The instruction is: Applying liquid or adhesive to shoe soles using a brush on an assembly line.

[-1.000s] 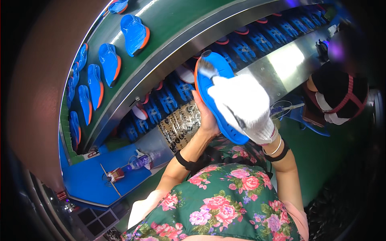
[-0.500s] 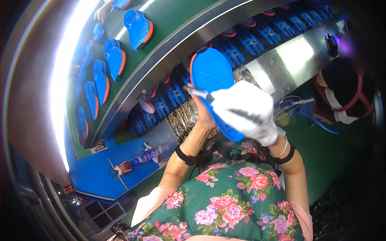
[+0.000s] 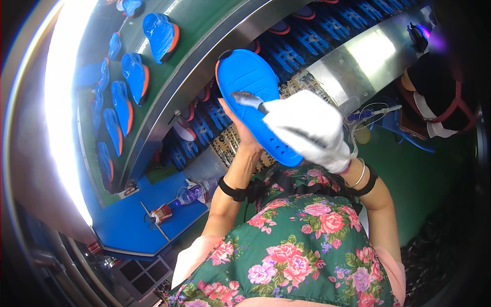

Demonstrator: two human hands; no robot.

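Note:
A blue insole (image 3: 250, 77) with an orange edge is held up in front of me, its ribbed face toward me and small holes near its lower end. My bare left hand (image 3: 243, 134) grips it from beneath along its left side; most of the fingers are hidden behind it. In a white glove, my right hand (image 3: 309, 130) is closed around a brush (image 3: 249, 100). The brush's dark bristles lie over the middle of the insole and appear to touch it.
A green conveyor belt (image 3: 169, 84) with a metal rim carries several blue-and-orange insoles (image 3: 136, 77) at the left. Below it runs a rack of blue parts (image 3: 312, 41). A blue board (image 3: 120, 217) holds a small red-and-white item. Another person (image 3: 434, 97) is at the right.
The brush has swung from the insole's left edge onto its face. Both hands and the insole have shifted slightly left and up in view. Insoles on the belt have shifted a little.

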